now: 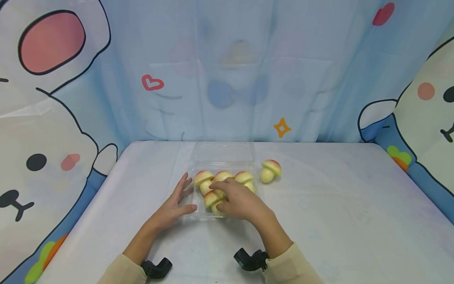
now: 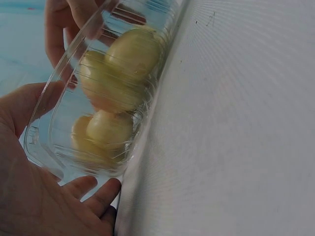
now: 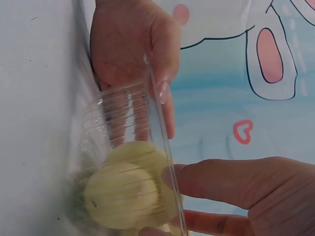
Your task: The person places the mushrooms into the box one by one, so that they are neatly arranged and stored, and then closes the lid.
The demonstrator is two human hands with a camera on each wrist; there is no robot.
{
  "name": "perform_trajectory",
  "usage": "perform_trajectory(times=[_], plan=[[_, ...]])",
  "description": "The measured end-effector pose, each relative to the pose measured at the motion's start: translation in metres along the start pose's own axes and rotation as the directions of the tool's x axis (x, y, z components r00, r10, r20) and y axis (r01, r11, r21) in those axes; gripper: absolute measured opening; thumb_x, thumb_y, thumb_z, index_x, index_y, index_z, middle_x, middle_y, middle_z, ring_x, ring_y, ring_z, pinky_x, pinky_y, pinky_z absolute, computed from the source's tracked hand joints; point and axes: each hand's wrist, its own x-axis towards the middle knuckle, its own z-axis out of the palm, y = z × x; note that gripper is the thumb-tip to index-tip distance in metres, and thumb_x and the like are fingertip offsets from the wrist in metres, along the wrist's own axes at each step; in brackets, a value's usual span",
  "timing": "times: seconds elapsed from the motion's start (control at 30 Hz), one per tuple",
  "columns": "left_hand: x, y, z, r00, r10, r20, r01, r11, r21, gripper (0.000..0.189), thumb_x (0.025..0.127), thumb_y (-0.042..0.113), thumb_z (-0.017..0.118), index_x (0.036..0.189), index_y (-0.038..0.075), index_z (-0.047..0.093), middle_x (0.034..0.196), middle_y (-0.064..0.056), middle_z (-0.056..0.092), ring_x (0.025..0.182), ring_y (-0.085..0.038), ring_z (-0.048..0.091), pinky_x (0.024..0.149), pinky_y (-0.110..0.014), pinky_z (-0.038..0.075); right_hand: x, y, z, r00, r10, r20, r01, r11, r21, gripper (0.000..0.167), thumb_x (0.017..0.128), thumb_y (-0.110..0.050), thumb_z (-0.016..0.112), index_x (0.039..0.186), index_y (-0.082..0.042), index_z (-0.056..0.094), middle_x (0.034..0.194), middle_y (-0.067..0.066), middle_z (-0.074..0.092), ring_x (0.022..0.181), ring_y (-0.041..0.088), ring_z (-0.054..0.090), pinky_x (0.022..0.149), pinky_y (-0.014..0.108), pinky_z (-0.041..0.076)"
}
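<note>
A clear plastic box (image 1: pixel 227 215), its lid raised at the back, holds several yellow mushroom-shaped pieces with reddish caps. Three stand along the back row, among them a left one (image 1: pixel 203 180) and a right one (image 1: pixel 244 177). My right hand (image 1: pixel 241 199) reaches in over the front wall and pinches the front mushroom-shaped piece (image 1: pixel 214 200) between thumb and fingers. At the box's left side is my left hand (image 1: pixel 175 206), fingers spread and thumb at the front left corner. In the left wrist view its thumb (image 2: pixel 42 101) lies against the clear rim.
Another mushroom-shaped piece (image 1: pixel 270 170) lies on the white table (image 1: pixel 337 213), right of the box. The clear lid (image 1: pixel 224 152) stands up behind the box. A blue printed curtain (image 1: pixel 234 79) hangs along the back edge of the table.
</note>
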Motion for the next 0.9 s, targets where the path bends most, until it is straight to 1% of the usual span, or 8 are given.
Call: perform_trajectory(times=[0.13, 0.23, 0.33, 0.43, 0.5, 0.67, 0.9], plan=[[0.0, 0.0, 0.0, 1.0, -0.002, 0.001, 0.002, 1.0, 0.0, 0.104, 0.096, 0.022, 0.066, 0.167, 0.017, -0.009, 0.174, -0.019, 0.006, 0.158, -0.048, 0.017, 0.12, -0.069, 0.024, -0.002, 0.0, -0.005, 1.0, -0.012, -0.019, 0.012, 1.0, 0.029, 0.051, 0.086, -0.005, 0.072, 0.136, -0.013, 0.067, 0.128, 0.011, 0.064, 0.09, 0.019, 0.059, 0.082, 0.038, 0.05], [0.0, 0.0, 0.0, 1.0, 0.0, 0.001, 0.0, 1.0, -0.004, 0.104, 0.096, 0.022, 0.066, 0.167, 0.017, -0.009, 0.174, -0.02, 0.006, 0.158, -0.048, 0.016, 0.12, -0.069, 0.025, -0.003, 0.001, -0.008, 1.0, -0.004, -0.026, 0.005, 0.998, 0.059, 0.05, 0.087, -0.005, 0.071, 0.136, -0.013, 0.066, 0.129, 0.012, 0.063, 0.091, 0.021, 0.059, 0.081, 0.037, 0.049], [0.0, -0.001, 0.0, 1.0, 0.008, 0.002, -0.008, 1.0, -0.009, 0.104, 0.096, 0.021, 0.066, 0.167, 0.017, -0.009, 0.173, -0.02, 0.006, 0.157, -0.049, 0.016, 0.119, -0.069, 0.025, -0.003, 0.001, -0.011, 1.0, 0.005, -0.028, -0.003, 0.997, 0.074, 0.05, 0.088, -0.006, 0.072, 0.136, -0.014, 0.066, 0.131, 0.012, 0.063, 0.086, 0.019, 0.058, 0.078, 0.036, 0.05], [0.0, 0.0, 0.0, 1.0, 0.016, 0.004, -0.016, 1.0, -0.005, 0.103, 0.096, 0.02, 0.066, 0.167, 0.016, -0.009, 0.173, -0.021, 0.006, 0.157, -0.049, 0.017, 0.119, -0.069, 0.025, -0.003, 0.002, -0.013, 1.0, 0.012, -0.028, -0.009, 0.996, 0.083, 0.05, 0.089, -0.008, 0.072, 0.138, -0.014, 0.064, 0.133, 0.012, 0.062, 0.085, 0.017, 0.058, 0.077, 0.036, 0.051], [0.0, 0.0, 0.0, 1.0, 0.015, 0.003, -0.015, 1.0, 0.002, 0.103, 0.096, 0.021, 0.066, 0.167, 0.016, -0.009, 0.173, -0.021, 0.006, 0.157, -0.049, 0.017, 0.119, -0.069, 0.024, -0.004, 0.003, -0.015, 0.999, 0.014, -0.034, -0.011, 0.996, 0.085, 0.051, 0.09, -0.009, 0.073, 0.14, -0.014, 0.063, 0.135, 0.012, 0.061, 0.088, 0.017, 0.061, 0.079, 0.036, 0.052], [0.0, 0.0, 0.0, 1.0, 0.007, 0.003, -0.007, 1.0, 0.003, 0.103, 0.096, 0.021, 0.066, 0.167, 0.016, -0.009, 0.173, -0.021, 0.006, 0.157, -0.049, 0.017, 0.12, -0.069, 0.023, -0.006, 0.004, -0.019, 0.999, 0.015, -0.049, -0.01, 0.996, 0.086, 0.052, 0.092, -0.013, 0.073, 0.143, -0.015, 0.061, 0.139, 0.012, 0.06, 0.098, 0.024, 0.068, 0.085, 0.041, 0.056], [0.0, 0.001, 0.0, 1.0, 0.0, 0.006, 0.0, 1.0, 0.004, 0.104, 0.096, 0.022, 0.066, 0.167, 0.017, -0.01, 0.174, -0.02, 0.006, 0.157, -0.048, 0.017, 0.12, -0.069, 0.023, -0.006, 0.006, -0.021, 0.999, -0.002, -0.053, 0.006, 0.996, 0.085, 0.052, 0.093, -0.015, 0.074, 0.144, -0.014, 0.06, 0.138, 0.013, 0.061, 0.099, 0.026, 0.068, 0.085, 0.041, 0.057]])
